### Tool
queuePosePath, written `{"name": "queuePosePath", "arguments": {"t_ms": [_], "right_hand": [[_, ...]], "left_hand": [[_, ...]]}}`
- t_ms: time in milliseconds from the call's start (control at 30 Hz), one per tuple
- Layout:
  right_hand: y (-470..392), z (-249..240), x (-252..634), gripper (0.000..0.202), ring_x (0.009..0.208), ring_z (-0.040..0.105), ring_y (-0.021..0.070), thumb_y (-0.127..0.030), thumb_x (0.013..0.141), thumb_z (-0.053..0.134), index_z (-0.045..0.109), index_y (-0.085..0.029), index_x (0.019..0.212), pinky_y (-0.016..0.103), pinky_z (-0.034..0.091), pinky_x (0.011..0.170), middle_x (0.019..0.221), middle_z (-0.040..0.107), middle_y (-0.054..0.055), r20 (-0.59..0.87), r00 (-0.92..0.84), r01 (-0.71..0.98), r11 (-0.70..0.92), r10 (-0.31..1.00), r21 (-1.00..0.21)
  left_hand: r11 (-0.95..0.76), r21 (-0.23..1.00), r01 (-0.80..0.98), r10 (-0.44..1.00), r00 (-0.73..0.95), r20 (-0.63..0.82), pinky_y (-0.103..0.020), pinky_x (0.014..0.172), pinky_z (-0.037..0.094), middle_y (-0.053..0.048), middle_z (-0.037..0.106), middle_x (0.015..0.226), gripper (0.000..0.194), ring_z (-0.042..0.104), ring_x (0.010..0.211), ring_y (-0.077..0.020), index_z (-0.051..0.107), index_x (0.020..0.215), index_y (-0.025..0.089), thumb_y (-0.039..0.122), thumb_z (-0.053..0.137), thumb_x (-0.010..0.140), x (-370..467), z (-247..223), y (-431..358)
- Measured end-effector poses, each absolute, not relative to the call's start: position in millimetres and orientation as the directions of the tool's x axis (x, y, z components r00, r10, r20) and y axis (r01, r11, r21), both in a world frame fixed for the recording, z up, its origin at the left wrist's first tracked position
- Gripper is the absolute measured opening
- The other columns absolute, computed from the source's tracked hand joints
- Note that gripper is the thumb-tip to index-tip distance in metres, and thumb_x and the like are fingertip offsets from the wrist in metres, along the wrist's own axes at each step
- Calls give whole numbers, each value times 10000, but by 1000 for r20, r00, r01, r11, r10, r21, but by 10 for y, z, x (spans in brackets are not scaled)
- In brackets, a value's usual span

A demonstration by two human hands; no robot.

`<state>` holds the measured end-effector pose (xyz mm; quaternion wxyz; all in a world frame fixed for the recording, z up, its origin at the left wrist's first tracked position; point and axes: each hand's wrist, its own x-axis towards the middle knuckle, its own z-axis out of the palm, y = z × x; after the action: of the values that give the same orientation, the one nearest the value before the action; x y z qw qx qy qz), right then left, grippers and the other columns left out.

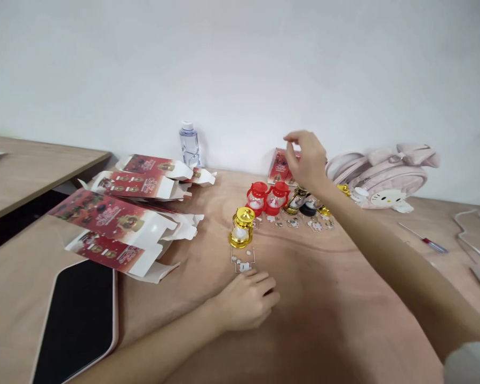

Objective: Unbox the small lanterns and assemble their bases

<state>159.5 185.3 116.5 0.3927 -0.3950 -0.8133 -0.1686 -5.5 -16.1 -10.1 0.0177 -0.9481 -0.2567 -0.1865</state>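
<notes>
My left hand (246, 301) rests palm down on the table with its fingers curled under; whatever may be inside is hidden. Its fingertips lie close to a clear flat plastic piece (243, 258) with small printed shapes. Just behind that piece stands a small gold lantern (242, 228). Raised above the back of the table, my right hand (306, 160) is bent at the wrist, thumb and forefinger apart and nothing visible between them. Below it are two red lanterns (267, 198), a bronze lantern (296, 199) and a black-based lantern (311, 205).
Opened red boxes (112, 216) pile up at left, beside a black-screened tablet (80, 320). A water bottle (189, 145) and a small red box (278, 168) stand by the wall. At right are a pink bag (400, 173), a screwdriver (434, 245) and a white cable (462, 229).
</notes>
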Motion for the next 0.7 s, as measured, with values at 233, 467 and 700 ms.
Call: {"name": "queuePosePath", "arguments": {"t_ms": [233, 467, 700], "right_hand": [[2807, 1205, 1708, 877, 1158, 432, 406, -364, 624, 755, 335, -55, 1329, 533, 364, 919, 1266, 476, 255, 182, -369, 927, 349, 911, 135], [2735, 1199, 1709, 612, 1143, 379, 428, -454, 577, 764, 585, -21, 971, 559, 298, 932, 1211, 469, 271, 275, -370, 929, 355, 887, 107], [1961, 1353, 1928, 531, 1234, 367, 301, -507, 875, 441, 422, -160, 1276, 510, 310, 993, 1353, 385, 144, 596, -237, 910, 390, 767, -140]], "left_hand": [[-849, 105, 518, 521, 786, 332, -291, 612, 355, -26, 557, 827, 56, 478, 743, -156, 523, 787, 170, 203, 568, 792, -67, -103, -137], [-857, 82, 509, 503, 789, 353, -294, 629, 359, -30, 561, 812, 63, 482, 748, -160, 520, 763, 171, 207, 559, 798, -84, -107, -144], [-858, 112, 502, 464, 661, 589, -283, 634, 404, -33, 602, 825, 152, 519, 712, -147, 527, 931, 176, 121, 477, 798, -118, -14, -177]]}}
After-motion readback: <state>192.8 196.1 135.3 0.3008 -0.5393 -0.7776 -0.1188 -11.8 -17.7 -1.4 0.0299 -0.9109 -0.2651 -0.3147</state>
